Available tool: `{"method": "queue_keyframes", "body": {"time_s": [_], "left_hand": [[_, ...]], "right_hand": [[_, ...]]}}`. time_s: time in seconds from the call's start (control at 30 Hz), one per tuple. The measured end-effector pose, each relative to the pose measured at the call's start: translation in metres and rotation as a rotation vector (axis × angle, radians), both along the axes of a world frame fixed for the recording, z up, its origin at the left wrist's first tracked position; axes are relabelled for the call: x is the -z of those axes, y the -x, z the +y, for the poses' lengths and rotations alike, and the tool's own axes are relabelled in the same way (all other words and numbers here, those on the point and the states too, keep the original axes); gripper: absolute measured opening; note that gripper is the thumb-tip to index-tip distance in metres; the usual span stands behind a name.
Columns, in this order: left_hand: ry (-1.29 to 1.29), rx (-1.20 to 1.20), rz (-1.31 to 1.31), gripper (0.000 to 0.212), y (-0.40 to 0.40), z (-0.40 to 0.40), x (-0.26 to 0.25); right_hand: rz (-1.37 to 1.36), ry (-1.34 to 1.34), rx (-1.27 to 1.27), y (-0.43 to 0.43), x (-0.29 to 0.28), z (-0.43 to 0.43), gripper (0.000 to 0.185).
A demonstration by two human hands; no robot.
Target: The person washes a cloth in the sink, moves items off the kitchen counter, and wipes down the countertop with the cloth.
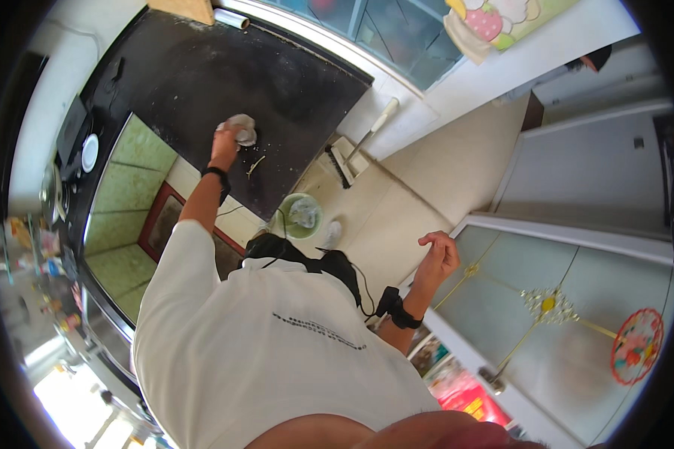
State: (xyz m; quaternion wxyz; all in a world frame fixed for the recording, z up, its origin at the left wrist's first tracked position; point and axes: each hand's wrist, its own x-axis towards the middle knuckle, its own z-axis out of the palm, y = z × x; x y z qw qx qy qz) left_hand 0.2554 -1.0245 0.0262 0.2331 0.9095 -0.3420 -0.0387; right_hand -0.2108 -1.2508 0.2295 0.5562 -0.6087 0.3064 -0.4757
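My left hand [227, 145] presses a crumpled pale cloth [244, 129] onto the black countertop [202, 78]. Small pale crumbs and a thin yellowish scrap [256, 166] lie on the counter just below the cloth. Off to the right, my right hand [439, 259] hangs in the air before the frosted glass door [511, 303], with its fingers partly curled and nothing seen in them. Each wrist wears a black strap.
A green bin [300, 231] with a plastic liner stands on the floor at the counter's corner. A brush with a dustpan [353, 158] is by the white wall. A foil or film roll [231, 19] and a board [184, 9] are at the counter's back. A white bowl [90, 152] sits left.
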Motion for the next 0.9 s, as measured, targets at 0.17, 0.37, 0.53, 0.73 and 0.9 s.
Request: {"method": "queue_keyframes", "body": {"time_s": [0.17, 0.37, 0.53, 0.73, 0.9], "left_hand": [[0.327, -0.291, -0.241, 0.053, 0.059, 0.074, -0.079], [0.367, -0.578, -0.195, 0.049, 0.152, 0.092, -0.121], [0.397, -0.677, -0.204, 0.037, 0.218, 0.066, -0.121], [0.568, -0.781, -0.104, 0.030, 0.284, 0.000, -0.127], [0.574, -0.802, -0.099, 0.026, 0.322, -0.048, -0.126]], "right_hand": [[0.005, -0.124, 0.010, 0.027, 0.011, -0.068, 0.022], [-0.077, -0.098, -0.135, 0.019, 0.001, -0.131, 0.021], [0.013, 0.092, -0.092, 0.029, -0.012, -0.185, 0.019], [-0.104, 0.393, -0.183, 0.039, -0.099, -0.242, 0.015], [-0.451, 1.122, -0.438, 0.015, -0.231, -0.225, 0.021]]}}
